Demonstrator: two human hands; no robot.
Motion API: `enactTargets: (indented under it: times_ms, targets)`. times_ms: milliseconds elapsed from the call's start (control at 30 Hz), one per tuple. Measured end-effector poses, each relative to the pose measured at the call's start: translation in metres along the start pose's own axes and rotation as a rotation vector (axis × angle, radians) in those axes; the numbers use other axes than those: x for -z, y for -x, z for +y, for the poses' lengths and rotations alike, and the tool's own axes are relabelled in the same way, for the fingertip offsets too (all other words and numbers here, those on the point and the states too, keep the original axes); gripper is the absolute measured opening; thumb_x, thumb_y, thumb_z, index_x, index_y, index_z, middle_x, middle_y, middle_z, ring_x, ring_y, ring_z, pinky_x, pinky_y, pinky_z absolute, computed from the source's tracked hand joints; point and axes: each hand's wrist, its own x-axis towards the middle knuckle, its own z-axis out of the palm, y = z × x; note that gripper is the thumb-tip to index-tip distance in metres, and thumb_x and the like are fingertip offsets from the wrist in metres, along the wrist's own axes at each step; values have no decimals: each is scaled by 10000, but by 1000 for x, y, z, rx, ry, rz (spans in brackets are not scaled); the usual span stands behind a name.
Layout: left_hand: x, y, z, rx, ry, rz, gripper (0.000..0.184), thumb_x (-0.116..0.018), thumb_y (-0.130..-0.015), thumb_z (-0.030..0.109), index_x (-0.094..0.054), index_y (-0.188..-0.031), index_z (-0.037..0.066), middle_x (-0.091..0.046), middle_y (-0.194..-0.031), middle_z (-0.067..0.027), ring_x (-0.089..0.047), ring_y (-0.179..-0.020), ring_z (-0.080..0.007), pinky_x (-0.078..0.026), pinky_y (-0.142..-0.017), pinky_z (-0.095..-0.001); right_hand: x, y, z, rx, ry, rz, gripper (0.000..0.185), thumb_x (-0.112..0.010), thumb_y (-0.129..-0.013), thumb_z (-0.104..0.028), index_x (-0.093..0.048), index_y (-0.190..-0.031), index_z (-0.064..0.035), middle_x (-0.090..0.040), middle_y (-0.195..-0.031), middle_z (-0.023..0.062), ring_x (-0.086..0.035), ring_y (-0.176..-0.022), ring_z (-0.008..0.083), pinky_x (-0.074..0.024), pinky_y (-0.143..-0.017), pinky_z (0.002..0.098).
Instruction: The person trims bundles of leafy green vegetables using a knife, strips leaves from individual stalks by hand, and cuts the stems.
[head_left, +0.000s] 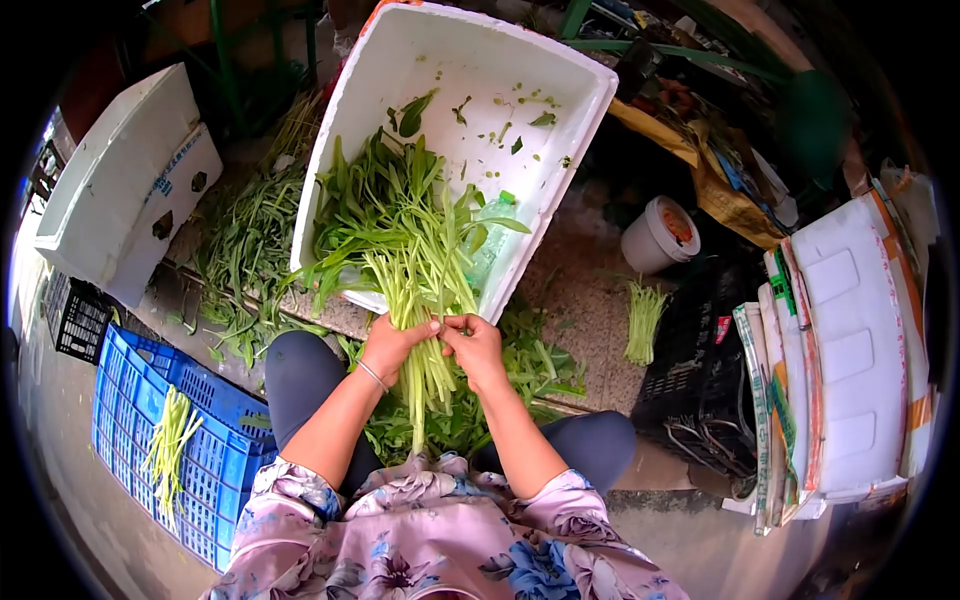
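My left hand [392,345], with a bracelet at its wrist, is wrapped round a bunch of green stems [420,290] at the near edge of a white foam box [345,110]. The fingers of my right hand [474,346] are pinched together at the right side of the bunch; what they hold is too small to make out. Leaves from the bunch spread inside the box, beside a green plastic bottle [490,240]. More leafy stalks [535,365] lie under and between my knees.
A blue crate [130,400] with pale stems on it stands at the left, below another foam box [130,170]. Loose greens [250,235] are heaped near it. At the right are a white bucket [648,240], a small stem bundle [643,325], a black crate [690,390] and stacked foam boards [850,350].
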Motion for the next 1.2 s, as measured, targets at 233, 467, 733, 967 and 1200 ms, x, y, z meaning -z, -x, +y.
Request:
enactTargets:
  times_ms: [233, 467, 733, 967, 1200]
  targets:
    - [5, -5, -6, -52, 41, 19, 237, -663, -724, 5, -555, -934, 4, -606, -828, -56, -580, -718, -153, -499, -621, -299, -8, 8, 7, 48, -50, 5, 203, -661, -780, -114, -598, -924, 15, -590, -745, 19, -495, -527, 51, -325, -401, 172]
    - [11, -4, -1, 1, 43, -15, 201, -639, -719, -5, -576, -910, -19, -607, -793, -85, -589, -671, -171, -497, -602, -298, 4, 10, 3, 11, -166, -7, 357, -556, -861, -341, -598, -993, -12, -473, -653, -27, -391, -483, 32, -299, -396, 173]
    - [8, 5, 15, 163, 335, -327, 340, -576, -765, 31, -490, -1092, -12, -600, -830, -159, -620, -733, -244, -528, -710, -383, 16, -2, -6, -234, -517, -436, 455, -455, -903, -389, -477, -1192, -38, -446, -622, -21, -382, -474, 49, -296, -395, 184]
    - [7, 5, 16, 169, 337, -365, 325, -617, -740, 18, -514, -1048, -3, -597, -811, -110, -618, -716, -228, -529, -692, -354, 9, 7, -7, -109, -195, -201, 335, -516, -893, -306, -575, -1112, -60, -409, -562, -49, -357, -463, 36, -280, -403, 186]
    - [12, -4, -5, 73, -21, -153, 283, -701, -676, 6, -574, -929, 8, -616, -822, -59, -594, -682, -152, -497, -654, -280, 11, 1, 1, 215, -182, 186, 426, -510, -900, -308, -492, -1227, -35, -338, -565, -72, -304, -495, 26, -258, -440, 191]
